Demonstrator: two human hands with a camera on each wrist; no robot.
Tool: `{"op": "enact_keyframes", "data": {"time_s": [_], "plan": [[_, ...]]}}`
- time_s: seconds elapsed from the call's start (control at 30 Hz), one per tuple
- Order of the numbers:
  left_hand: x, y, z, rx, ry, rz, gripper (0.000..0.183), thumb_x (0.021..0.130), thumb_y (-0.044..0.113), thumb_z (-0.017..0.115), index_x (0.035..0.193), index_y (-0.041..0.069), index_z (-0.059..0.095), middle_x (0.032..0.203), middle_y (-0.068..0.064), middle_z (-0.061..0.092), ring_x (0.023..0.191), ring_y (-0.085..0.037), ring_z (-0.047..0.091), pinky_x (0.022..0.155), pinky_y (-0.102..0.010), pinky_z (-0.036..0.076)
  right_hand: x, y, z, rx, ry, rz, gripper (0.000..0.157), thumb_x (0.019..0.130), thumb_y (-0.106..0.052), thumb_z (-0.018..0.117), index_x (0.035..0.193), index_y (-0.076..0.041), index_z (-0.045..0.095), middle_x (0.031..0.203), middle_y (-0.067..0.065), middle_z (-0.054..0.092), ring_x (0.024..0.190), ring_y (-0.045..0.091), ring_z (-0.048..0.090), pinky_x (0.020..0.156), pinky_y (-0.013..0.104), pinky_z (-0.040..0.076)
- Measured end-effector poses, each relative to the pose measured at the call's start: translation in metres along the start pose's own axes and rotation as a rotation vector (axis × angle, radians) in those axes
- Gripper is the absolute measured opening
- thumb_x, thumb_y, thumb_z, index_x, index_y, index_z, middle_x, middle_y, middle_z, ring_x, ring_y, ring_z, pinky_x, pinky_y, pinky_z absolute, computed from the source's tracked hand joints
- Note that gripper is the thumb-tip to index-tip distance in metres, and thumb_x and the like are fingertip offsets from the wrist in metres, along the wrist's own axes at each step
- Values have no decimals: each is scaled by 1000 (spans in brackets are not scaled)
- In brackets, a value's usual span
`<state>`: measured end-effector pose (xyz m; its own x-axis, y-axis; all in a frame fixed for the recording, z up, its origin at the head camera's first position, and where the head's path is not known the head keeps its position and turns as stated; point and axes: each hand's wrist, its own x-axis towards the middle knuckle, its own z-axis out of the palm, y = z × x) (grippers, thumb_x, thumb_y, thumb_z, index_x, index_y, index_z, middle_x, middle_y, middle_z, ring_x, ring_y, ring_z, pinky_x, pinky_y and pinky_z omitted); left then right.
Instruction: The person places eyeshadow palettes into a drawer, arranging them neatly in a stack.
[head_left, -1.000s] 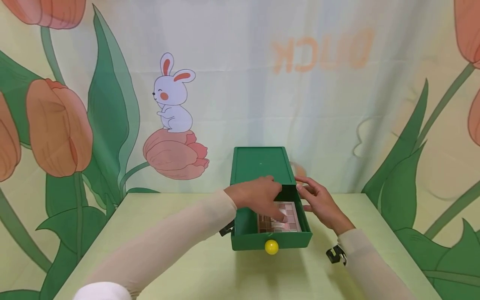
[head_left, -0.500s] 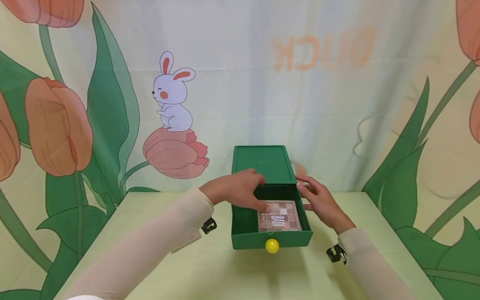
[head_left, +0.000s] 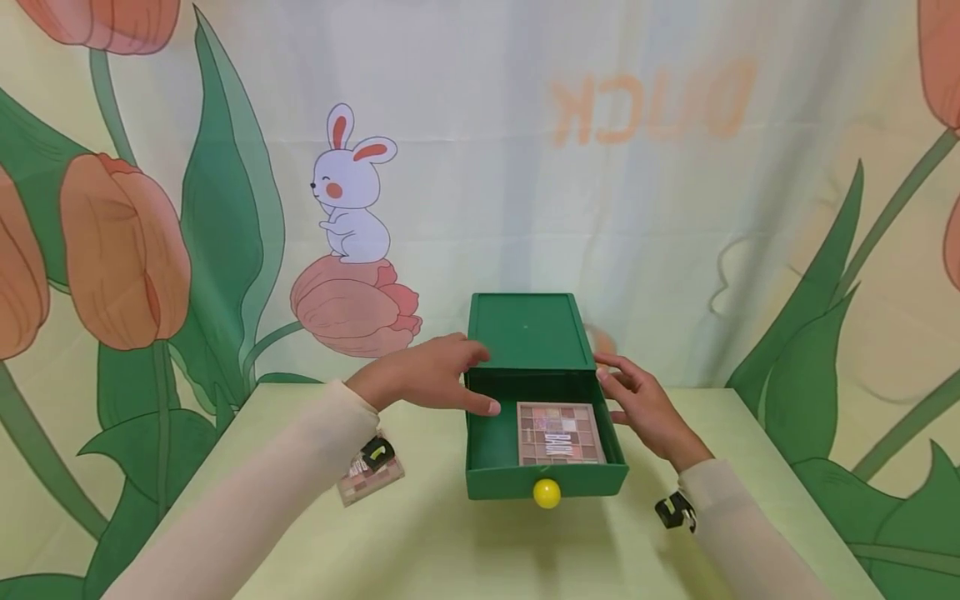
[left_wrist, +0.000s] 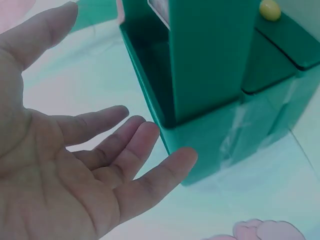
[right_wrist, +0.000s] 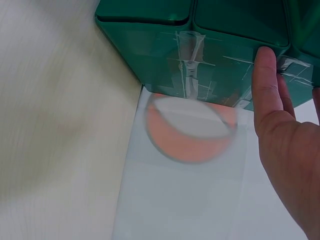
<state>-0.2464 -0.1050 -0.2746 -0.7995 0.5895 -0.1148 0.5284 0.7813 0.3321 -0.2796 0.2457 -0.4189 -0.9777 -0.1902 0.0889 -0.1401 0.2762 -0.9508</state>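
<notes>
A green drawer cabinet [head_left: 525,329] stands against the backdrop, its top drawer [head_left: 498,483] pulled out toward me. Flat on the right side of the drawer's floor lies an eyeshadow palette [head_left: 558,433] with a grid of brown and pink squares. My left hand [head_left: 431,375] hovers at the drawer's left edge, thumb and fingers spread; in the left wrist view its palm holds nothing. On the other side, my right hand [head_left: 648,408] rests its fingers against the cabinet's right side, the thumb near the front top corner. In the right wrist view a straight finger [right_wrist: 265,82] presses the taped green wall.
A second palette [head_left: 375,479] lies on the table left of the cabinet, partly covered by the black wrist camera [head_left: 377,452]. The drawer front carries a round yellow knob [head_left: 547,493]. Behind the table [head_left: 420,550] hangs a printed cloth [head_left: 480,183] with tulips and a rabbit.
My left hand has drawn back leftward from over the palette in the drawer, leaving that palette uncovered. The palette on the table has come into view. My right hand stays in place.
</notes>
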Motion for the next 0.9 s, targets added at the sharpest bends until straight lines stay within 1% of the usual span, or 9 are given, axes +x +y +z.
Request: {"op": "enact_keyframes", "data": {"time_s": [0.13,0.27,0.5,0.67,0.9], "plan": [[-8,-13,0,-35,15,-37,88,88,57,78,156,11,49,150,-11,56,136,-29,57,104,-52,58,1,0,-1,2,3,-5,61,108,-54,53,161,-26,43,147,24,55,134,47,59,102,61,56],[-15,-26,3,-66,19,-66,87,87,58,79,155,12,51,149,-10,57,137,-30,57,104,-52,57,1,-1,-2,2,-1,-9,61,108,-54,53,161,-25,42,146,24,55,133,46,59,103,61,56],[-26,-52,19,-139,7,-110,85,87,55,82,152,11,52,147,-11,58,136,-32,57,107,-54,55,-1,0,-2,2,-3,-1,62,108,-53,53,162,-25,41,147,24,54,127,41,62,102,60,56],[-36,-73,30,-176,27,-141,85,85,53,84,151,9,53,146,-12,58,135,-33,57,107,-55,54,-2,1,-1,1,-6,4,62,108,-53,53,162,-25,41,148,24,54,128,42,61,102,61,56],[-48,-99,40,-205,56,-194,90,83,50,88,152,5,51,146,-15,57,136,-35,55,110,-56,52,0,0,-1,5,-11,-8,62,108,-53,53,162,-25,42,146,24,55,130,43,61,103,63,55]]}}
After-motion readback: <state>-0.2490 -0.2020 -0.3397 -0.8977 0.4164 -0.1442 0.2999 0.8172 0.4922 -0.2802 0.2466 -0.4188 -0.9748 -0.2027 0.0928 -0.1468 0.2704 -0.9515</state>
